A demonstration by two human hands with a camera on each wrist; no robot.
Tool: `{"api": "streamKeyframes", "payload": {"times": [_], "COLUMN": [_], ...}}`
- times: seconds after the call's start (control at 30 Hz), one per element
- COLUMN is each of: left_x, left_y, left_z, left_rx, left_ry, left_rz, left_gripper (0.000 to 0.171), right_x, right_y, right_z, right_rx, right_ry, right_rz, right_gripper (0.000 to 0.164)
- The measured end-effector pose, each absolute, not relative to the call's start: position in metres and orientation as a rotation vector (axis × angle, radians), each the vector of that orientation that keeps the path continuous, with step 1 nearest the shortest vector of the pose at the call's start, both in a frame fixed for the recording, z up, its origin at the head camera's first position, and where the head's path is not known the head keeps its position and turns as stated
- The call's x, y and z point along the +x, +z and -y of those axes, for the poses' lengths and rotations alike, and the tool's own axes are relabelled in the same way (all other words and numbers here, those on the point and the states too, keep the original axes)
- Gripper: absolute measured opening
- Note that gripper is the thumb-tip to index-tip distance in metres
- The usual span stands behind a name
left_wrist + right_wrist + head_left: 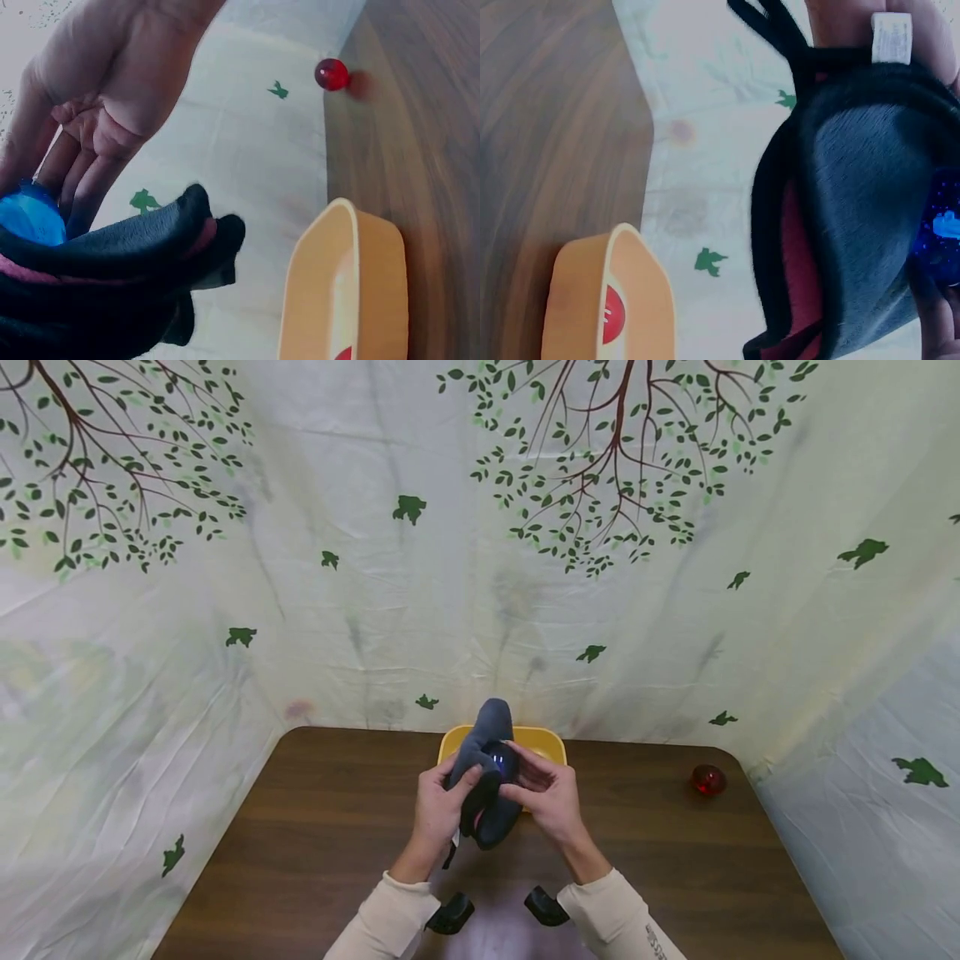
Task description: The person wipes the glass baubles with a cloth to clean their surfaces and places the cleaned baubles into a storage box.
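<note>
A soft dark grey-blue cloth piece (486, 735) with black edging, pink lining, a thin black strap and a white tag (892, 37) is held up above the table. My left hand (437, 810) grips its left side, thumb on top. My right hand (553, 795) holds a shiny translucent blue ball (31, 216) between thumb and fingers, against the cloth. In the right wrist view the blue ball (943, 229) is cut off by the edge. Part of the left hand is hidden behind the cloth.
Behind the hands stands a yellow bin (553, 742) with a red round thing (613, 315) inside. A clear red ball (708, 781) lies near the table's right edge. A leaf-patterned curtain (480, 568) hangs behind the brown wooden table (345, 802).
</note>
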State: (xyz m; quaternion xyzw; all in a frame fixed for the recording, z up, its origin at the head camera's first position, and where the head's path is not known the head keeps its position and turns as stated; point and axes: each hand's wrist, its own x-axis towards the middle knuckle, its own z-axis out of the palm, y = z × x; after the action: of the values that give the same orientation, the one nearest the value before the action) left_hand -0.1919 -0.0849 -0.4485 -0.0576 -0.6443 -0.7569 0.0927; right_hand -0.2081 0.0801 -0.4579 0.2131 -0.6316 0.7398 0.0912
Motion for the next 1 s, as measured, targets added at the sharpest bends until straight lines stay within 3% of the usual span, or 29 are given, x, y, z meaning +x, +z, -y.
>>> {"api": "streamKeyframes", "payload": {"times": [0.27,0.73,1.0], "left_x": [-0.1915,-0.1921,-0.1930], "left_y": [-0.4490,-0.4542,-0.4534], "left_z": [0.0843,0.0910,0.0892], "left_rx": [-0.112,-0.396,-0.476], "left_ry": [-2.378,-2.240,-2.086], "left_rz": [1.816,1.901,1.976], "left_gripper": [0.034,0.051,0.049], "right_x": [-0.2113,-0.2068,-0.2065], "right_y": [-0.4566,-0.4544,-0.4520], "right_z": [-0.0825,-0.0780,-0.0772], "right_rx": [0.859,0.315,0.270], "right_ry": [2.125,2.297,2.366], "right_rz": [1.867,2.041,2.033], "right_gripper": [0.059,0.040,0.038]}}
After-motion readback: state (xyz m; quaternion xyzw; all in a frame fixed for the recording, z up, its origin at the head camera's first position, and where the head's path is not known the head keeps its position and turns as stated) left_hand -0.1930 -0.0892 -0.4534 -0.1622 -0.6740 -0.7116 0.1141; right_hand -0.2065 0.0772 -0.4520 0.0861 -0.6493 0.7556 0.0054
